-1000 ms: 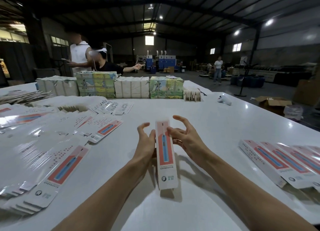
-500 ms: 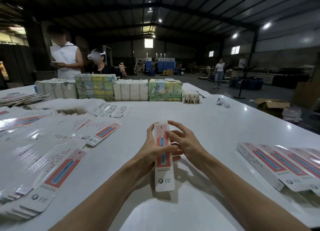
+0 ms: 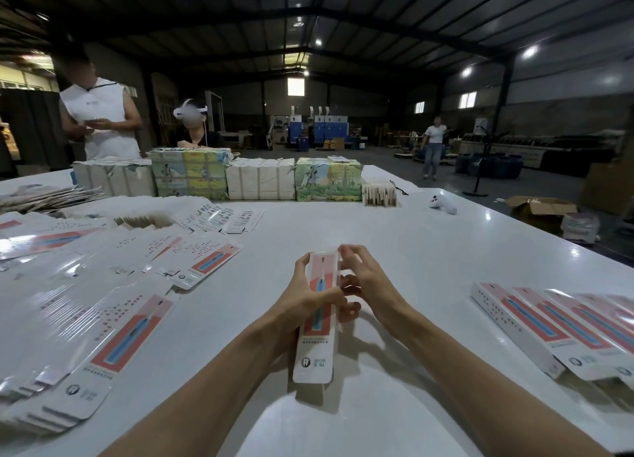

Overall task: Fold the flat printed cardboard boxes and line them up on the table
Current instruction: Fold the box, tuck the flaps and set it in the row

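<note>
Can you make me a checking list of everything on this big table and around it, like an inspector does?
Surface: white glossy table.
Job's things: one box in the hands; fanned pile of flat boxes on the left; row of folded boxes on the right.
Clutter: wrapped bundles along the far edge; white controller to their right.
Hands: left hand grips the box; right hand curls its fingers against the box's right edge.
Cables: one thin dark strand by the bundles, too small to tell.
Surroundings: dim warehouse, three other people, open carton on the floor.
</note>
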Tool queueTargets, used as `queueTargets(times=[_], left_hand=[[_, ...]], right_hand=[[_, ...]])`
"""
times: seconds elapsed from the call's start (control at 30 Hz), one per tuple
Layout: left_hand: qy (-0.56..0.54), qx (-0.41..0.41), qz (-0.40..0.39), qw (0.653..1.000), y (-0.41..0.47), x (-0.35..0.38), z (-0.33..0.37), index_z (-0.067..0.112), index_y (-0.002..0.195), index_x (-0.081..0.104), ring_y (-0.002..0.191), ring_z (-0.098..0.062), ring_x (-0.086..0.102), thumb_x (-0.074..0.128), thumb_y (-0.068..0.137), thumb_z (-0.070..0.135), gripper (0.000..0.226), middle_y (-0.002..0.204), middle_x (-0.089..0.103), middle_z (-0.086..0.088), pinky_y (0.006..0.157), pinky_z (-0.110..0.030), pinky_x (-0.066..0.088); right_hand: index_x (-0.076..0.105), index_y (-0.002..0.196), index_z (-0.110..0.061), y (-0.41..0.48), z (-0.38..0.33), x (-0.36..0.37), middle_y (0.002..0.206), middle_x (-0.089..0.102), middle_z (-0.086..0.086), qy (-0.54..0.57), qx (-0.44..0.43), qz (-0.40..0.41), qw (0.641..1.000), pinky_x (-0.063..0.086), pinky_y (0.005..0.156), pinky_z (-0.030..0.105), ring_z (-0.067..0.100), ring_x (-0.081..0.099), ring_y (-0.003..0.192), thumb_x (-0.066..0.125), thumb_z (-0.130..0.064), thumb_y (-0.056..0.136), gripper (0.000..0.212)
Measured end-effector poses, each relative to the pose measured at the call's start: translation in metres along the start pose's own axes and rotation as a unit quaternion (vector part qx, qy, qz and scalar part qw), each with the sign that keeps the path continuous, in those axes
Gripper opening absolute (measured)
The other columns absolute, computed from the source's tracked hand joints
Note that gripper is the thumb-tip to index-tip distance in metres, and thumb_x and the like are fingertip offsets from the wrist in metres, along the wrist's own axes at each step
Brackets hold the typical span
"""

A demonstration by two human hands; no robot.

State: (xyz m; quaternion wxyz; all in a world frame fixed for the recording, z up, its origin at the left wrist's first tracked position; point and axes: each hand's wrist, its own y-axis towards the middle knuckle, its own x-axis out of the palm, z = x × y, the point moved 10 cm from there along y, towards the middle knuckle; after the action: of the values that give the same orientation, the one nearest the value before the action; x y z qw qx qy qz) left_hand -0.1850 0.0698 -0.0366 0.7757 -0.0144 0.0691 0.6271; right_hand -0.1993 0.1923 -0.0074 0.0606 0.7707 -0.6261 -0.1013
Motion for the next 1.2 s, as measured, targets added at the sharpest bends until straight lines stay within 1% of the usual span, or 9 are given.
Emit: queueTargets(times=[0.13,0.27,0.37,0.47,0.53,0.6,0.73,1.0,1.2], left_hand=[[-0.011,0.000,-0.044,0.999,-0.002,0.010,0.005,0.040,0.150,0.023,0.097,-0.032,0.078,0.087,0.070,0.016,0.106,0.128,0.060,-0.015,0.076,-0.038,0.065],[0.035,0.022,-0.063,0.997,-0.008,0.017,0.014,0.038,0.149,0.028,0.097,-0.025,0.076,0.084,0.068,0.022,0.100,0.124,0.060,-0.009,0.072,-0.027,0.062],[0.032,0.026,-0.069,0.997,-0.009,0.021,0.015,0.037,0.148,0.030,0.102,-0.030,0.075,0.082,0.067,0.023,0.098,0.128,0.061,-0.010,0.076,-0.031,0.063],[0.033,0.030,-0.072,0.996,-0.010,0.021,0.016,0.034,0.147,0.031,0.094,-0.018,0.078,0.081,0.068,0.025,0.095,0.124,0.065,-0.006,0.073,-0.027,0.061],[0.020,0.025,-0.078,0.996,-0.010,0.021,0.014,0.038,0.148,0.030,0.101,-0.025,0.077,0.081,0.071,0.021,0.095,0.127,0.064,-0.009,0.081,-0.037,0.064],[0.026,0.024,-0.073,0.997,-0.009,0.019,0.014,0.040,0.148,0.028,0.106,-0.032,0.075,0.081,0.071,0.020,0.096,0.128,0.063,-0.009,0.089,-0.046,0.064],[0.083,0.034,-0.059,0.994,-0.010,0.018,0.018,0.045,0.148,0.024,0.102,-0.023,0.075,0.080,0.068,0.030,0.099,0.120,0.065,0.001,0.081,-0.033,0.065],[0.082,0.038,-0.077,0.993,-0.013,0.020,0.016,0.055,0.143,0.019,0.096,-0.020,0.078,0.085,0.083,0.016,0.097,0.120,0.061,-0.003,0.076,-0.032,0.064],[0.080,0.065,-0.104,0.989,-0.015,0.024,0.022,0.068,0.142,0.016,0.101,-0.020,0.076,0.087,0.079,0.017,0.108,0.127,0.058,-0.009,0.076,-0.030,0.063]], right_hand=[[0.057,0.134,-0.017,0.004,-0.001,-0.018,0.112,0.072,0.011,0.006,0.001,0.075,0.997,0.056,0.063,0.028,0.017,0.072,0.069,0.050,-0.035,0.110,0.031],[0.069,0.117,-0.015,0.003,-0.006,-0.032,0.081,0.073,0.005,-0.028,-0.033,0.092,0.995,0.047,0.050,0.024,0.014,0.058,0.055,0.057,-0.021,0.107,0.017],[0.070,0.112,-0.011,0.001,-0.020,-0.038,0.083,0.074,0.002,-0.079,-0.082,0.103,0.988,0.053,0.058,0.020,0.011,0.067,0.064,0.061,-0.019,0.106,0.013],[0.067,0.108,-0.011,0.000,-0.027,-0.034,0.096,0.077,0.003,-0.121,-0.118,0.097,0.981,0.062,0.067,0.027,0.015,0.078,0.084,0.056,-0.008,0.106,0.011],[0.068,0.106,-0.011,0.000,-0.030,-0.033,0.096,0.077,0.003,-0.112,-0.126,0.093,0.981,0.064,0.069,0.029,0.019,0.079,0.088,0.054,-0.004,0.105,0.016],[0.070,0.105,-0.011,0.001,-0.029,-0.032,0.095,0.078,0.004,-0.060,-0.105,0.075,0.990,0.064,0.071,0.031,0.025,0.079,0.091,0.055,-0.009,0.105,0.015],[0.072,0.103,-0.004,0.003,-0.021,-0.033,0.100,0.078,0.012,0.049,-0.039,0.056,0.996,0.064,0.073,0.037,0.031,0.077,0.097,0.066,-0.027,0.103,0.024],[0.073,0.101,0.002,0.003,-0.005,-0.036,0.090,0.076,0.015,0.147,0.066,0.063,0.985,0.064,0.070,0.038,0.032,0.077,0.087,0.072,-0.007,0.095,0.010],[0.075,0.098,0.001,0.001,-0.005,-0.038,0.091,0.077,0.016,0.144,0.071,0.063,0.985,0.063,0.067,0.036,0.031,0.078,0.083,0.071,-0.001,0.094,0.006]])
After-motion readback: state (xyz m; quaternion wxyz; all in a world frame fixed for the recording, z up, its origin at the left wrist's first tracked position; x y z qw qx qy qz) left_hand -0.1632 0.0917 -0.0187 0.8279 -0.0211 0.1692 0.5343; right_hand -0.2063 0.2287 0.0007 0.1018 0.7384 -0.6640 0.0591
